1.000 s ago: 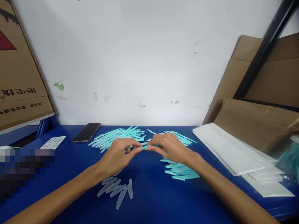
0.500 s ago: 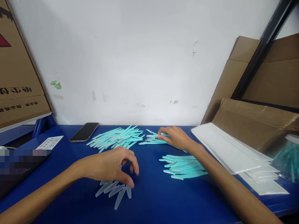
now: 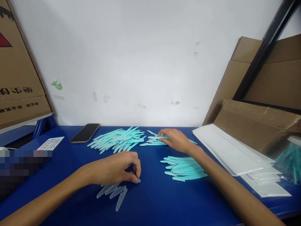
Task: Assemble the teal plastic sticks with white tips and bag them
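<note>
My left hand (image 3: 122, 168) is closed, with a small translucent cap (image 3: 139, 180) pinched between thumb and fingers. Under and in front of it, several translucent caps (image 3: 121, 199) lie on the blue table (image 3: 145, 204). My right hand (image 3: 176, 139) pinches a turquoise stick (image 3: 166, 137) at the small turquoise group (image 3: 150, 143) near the wall. A larger heap of turquoise sticks (image 3: 117, 139) lies beyond my left hand. Another turquoise pile (image 3: 184, 169) rests nearer, beside my right forearm, which hides its right end.
A phone (image 3: 86, 133) and a printed card (image 3: 50, 143) lie at the left. White sheets or sleeves (image 3: 230, 150) are stacked at the right, beside cardboard (image 3: 256, 122) and a clear bag of turquoise items (image 3: 290, 160). A white wall (image 3: 145, 62) stands behind.
My left hand has closed on a cap and moved slightly right and nearer, away from the other caps. My right hand has shifted slightly left with its stick, whose far end now shows.
</note>
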Demonstrator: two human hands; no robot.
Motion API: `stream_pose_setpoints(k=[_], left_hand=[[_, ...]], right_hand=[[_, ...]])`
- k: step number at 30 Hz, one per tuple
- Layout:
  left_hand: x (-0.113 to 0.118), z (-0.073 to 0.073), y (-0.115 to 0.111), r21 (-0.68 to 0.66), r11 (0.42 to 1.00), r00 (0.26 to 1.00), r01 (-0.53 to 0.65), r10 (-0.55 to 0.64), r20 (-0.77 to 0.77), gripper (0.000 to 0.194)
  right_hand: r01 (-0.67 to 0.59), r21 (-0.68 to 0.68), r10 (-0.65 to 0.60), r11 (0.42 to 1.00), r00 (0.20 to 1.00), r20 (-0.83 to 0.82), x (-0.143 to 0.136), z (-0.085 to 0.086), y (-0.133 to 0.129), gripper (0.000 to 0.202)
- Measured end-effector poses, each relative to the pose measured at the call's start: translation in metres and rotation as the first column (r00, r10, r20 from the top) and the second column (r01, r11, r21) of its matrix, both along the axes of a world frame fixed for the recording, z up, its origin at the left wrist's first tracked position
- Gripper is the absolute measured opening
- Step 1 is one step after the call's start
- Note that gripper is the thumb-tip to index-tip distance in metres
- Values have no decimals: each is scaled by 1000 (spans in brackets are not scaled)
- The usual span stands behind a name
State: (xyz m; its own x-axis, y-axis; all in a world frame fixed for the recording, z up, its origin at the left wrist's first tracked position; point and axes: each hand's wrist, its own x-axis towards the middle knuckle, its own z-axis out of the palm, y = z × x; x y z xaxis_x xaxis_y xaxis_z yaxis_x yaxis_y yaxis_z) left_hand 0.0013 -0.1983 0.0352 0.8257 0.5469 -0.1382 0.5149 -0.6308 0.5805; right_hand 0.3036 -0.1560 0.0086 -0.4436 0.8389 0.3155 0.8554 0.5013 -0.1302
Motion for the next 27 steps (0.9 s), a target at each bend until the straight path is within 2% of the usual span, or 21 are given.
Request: stream_pose_setpoints(k=[4,8,9,11,13,15,17,19,27], left_hand=[[4,1,-2,71,992,994,-100,97,47,17],[8,1,-2,115,974,977,-193,180,113,23],[9,1,-2,119,970,971,-212,197,133,23],[10,1,-1,125,962,962,-242,221,163,23],[10,0,0,122,960,957,-252,229,176,23],[10,-2,2,114,961,957,-252,231,174,23],[10,-4,3,109,961,957,-256,235,171,24],[10,-6,4,111,959,956,-261,240,171,25],[9,-10,5,138,961,964,-240,219,153,22]], right_hand=[[21,6,-21,1000,998,67,-1,-1,0,16],[39,25,-39,999,999,37,3,12,-3,16],[44,-7,-44,999,999,13,5,17,-5,17],[31,-155,-38,987,998,-40,11,29,-8,21],[-18,-366,-8,931,997,-71,18,37,-12,29],[-53,-546,20,836,998,-66,24,41,-14,37],[-46,-665,20,745,999,-48,30,41,-15,44],[-33,-720,5,693,999,-41,33,38,-15,47],[-101,-773,50,626,995,-90,34,38,-16,49]])
